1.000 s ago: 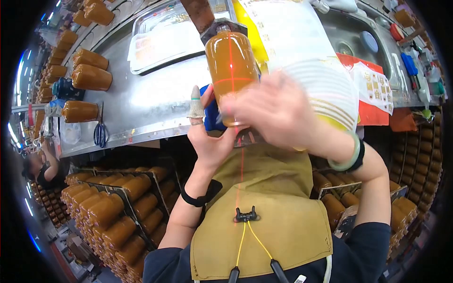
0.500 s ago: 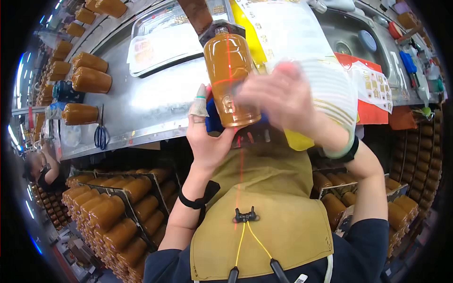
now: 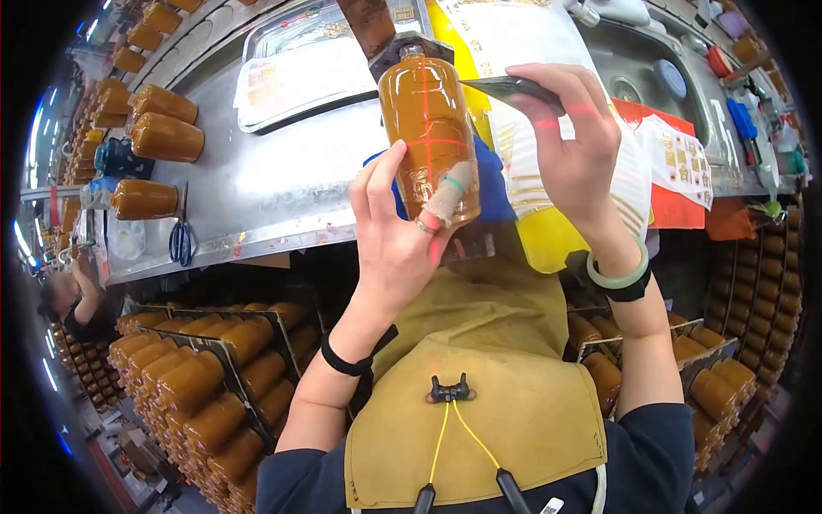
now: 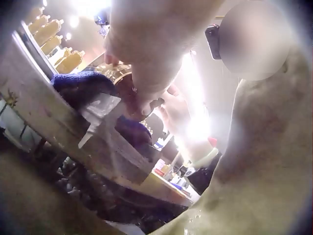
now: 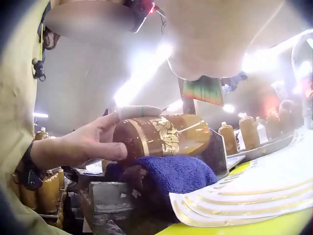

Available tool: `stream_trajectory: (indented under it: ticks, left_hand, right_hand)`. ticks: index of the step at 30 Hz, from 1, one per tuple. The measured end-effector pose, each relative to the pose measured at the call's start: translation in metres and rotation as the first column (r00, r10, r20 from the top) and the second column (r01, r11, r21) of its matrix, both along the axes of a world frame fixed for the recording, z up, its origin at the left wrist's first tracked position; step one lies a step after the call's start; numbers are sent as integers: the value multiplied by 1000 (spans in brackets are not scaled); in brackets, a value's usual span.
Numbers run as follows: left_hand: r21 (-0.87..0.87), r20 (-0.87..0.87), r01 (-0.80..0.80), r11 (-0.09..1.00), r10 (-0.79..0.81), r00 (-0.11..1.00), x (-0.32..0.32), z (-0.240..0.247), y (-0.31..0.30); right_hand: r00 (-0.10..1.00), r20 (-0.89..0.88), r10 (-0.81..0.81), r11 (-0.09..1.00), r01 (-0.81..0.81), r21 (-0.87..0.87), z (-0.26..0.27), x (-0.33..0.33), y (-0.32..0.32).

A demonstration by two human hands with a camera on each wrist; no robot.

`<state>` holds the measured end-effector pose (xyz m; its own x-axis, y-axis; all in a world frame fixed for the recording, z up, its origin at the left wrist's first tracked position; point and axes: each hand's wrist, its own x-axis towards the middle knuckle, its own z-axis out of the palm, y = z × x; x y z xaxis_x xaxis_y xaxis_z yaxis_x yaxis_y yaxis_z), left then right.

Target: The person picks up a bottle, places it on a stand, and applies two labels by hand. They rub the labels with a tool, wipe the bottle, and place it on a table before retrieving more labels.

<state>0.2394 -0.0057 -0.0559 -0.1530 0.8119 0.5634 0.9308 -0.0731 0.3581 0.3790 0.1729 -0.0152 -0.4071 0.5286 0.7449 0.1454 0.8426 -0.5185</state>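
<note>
A brown glazed bottle (image 3: 428,120) with gold decoration lies on its side on a blue towel (image 5: 181,176), its neck at the metal plate (image 3: 407,44). My left hand (image 3: 394,218) holds the base end, a cloth-covered finger (image 3: 447,197) laid over the gold emblem. In the right wrist view, the left thumb (image 5: 110,151) presses near the base. My right hand (image 3: 578,137) pinches a dark tapered tool (image 3: 514,88), its pointed tip close to the bottle's right side. In the right wrist view, a green striped flat piece (image 5: 203,90) shows below that hand.
White decal sheets (image 3: 591,163) with gold bands lie right of the bottle over yellow material (image 3: 548,248). A tray (image 3: 291,94) and scissors (image 3: 181,242) are on the left bench, with other brown bottles (image 3: 167,139). A sink (image 3: 634,68) is at right; racks of bottles (image 3: 197,377) stand below.
My right hand, blurred over the bottle earlier, has moved up and right and now shows the pointed tool. The left hand's covered finger has come from beside the bottle onto it.
</note>
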Motion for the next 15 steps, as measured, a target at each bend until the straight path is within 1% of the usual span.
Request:
stream_trajectory:
  ticks: [1, 2, 4, 5, 7, 8, 9, 11, 12, 13, 15]
  left_hand:
    - [-7, -66, -6, 1000, 6, 998, -2, 1, -1]
    - [-5, -66, -9, 1000, 9, 998, -5, -4, -2]
    - [160, 56, 39, 986, -49, 997, -10, -16, -2]
    - [159, 58, 41, 986, -51, 997, -9, -19, -3]
    - [245, 258, 0, 969, -65, 964, -5, -17, -5]
    - [291, 233, 11, 957, -82, 969, -5, -25, -5]
    - [291, 234, 9, 957, -81, 969, -4, -28, -6]
    - [310, 168, -1, 951, -53, 984, -1, -33, -12]
    - [284, 141, -20, 959, -21, 990, 1, -34, -15]
    - [283, 142, -20, 959, -21, 990, 3, -34, -16]
    - [231, 60, -88, 969, 76, 995, 9, -33, -17]
  right_hand:
    - [1000, -6, 9, 1000, -9, -30, 0, 1, -1]
    - [1000, -13, 19, 998, -20, -58, 0, 2, -1]
    - [1000, 5, 28, 997, -27, -68, 1, 6, -2]
    - [999, 24, 33, 996, -31, -81, 1, 8, -3]
    - [999, 21, 43, 993, -41, -107, -2, 9, -5]
    - [998, 15, 56, 990, -54, -129, -3, 9, -6]
    - [998, 15, 58, 990, -55, -129, -4, 8, -8]
    - [998, -2, 57, 980, -57, -192, -8, 8, -10]
    - [998, -2, 57, 980, -56, -192, -8, 8, -10]
    - [998, -3, 62, 980, -62, -189, -9, 8, -10]
    - [998, -3, 69, 980, -69, -188, -11, 7, -11]
